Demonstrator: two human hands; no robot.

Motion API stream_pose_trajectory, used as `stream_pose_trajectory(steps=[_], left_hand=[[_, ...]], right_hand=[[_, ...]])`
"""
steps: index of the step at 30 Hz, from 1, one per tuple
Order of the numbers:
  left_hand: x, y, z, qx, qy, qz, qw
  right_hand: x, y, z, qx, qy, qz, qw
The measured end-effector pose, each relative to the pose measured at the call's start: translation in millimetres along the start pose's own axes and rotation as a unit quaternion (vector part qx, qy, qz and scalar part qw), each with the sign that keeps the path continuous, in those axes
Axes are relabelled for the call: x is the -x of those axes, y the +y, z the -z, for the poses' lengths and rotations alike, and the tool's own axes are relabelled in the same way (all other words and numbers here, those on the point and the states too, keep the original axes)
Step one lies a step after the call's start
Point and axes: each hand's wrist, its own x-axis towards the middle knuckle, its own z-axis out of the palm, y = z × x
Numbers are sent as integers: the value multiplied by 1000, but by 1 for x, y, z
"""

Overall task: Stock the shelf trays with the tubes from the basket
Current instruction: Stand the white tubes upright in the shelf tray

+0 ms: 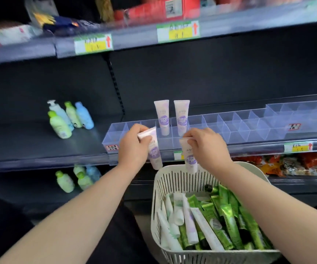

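My left hand (134, 147) grips the crimped end of a pale pink tube with a purple label (154, 155), which hangs cap down in front of the shelf edge. My right hand (205, 143) pinches the top of a second matching tube (190, 159) above the basket's far rim. Two more of these tubes (162, 117) (182, 117) stand upright in the clear divided shelf tray (249, 128). A white slotted basket (159, 197) below holds several green and white tubes (220, 216).
Green, blue and white lotion bottles (68, 119) stand on the dark shelf to the left, with more bottles (73, 180) on the shelf below. Snack packets (296, 164) lie lower right. The upper shelf carries price labels (178, 31) and boxes.
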Motion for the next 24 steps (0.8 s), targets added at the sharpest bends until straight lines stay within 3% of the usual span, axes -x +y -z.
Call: stream_pose_trajectory(steps=[3,8,15,24], left_hand=[[-24,2,27,27,86,4,996],[-58,-4,48,28,133,3,991],[-103,-25,55,9,121,-10,993],[-150,-48,41,-2,102,-24,995]], right_hand=[[-34,-29,5,-28,24,-1,999],[-91,-65,-3,-45,27,12,999],[-158,-91,-30,-18,33,26,999],[-184,-90,-70,105,-106,27,988]])
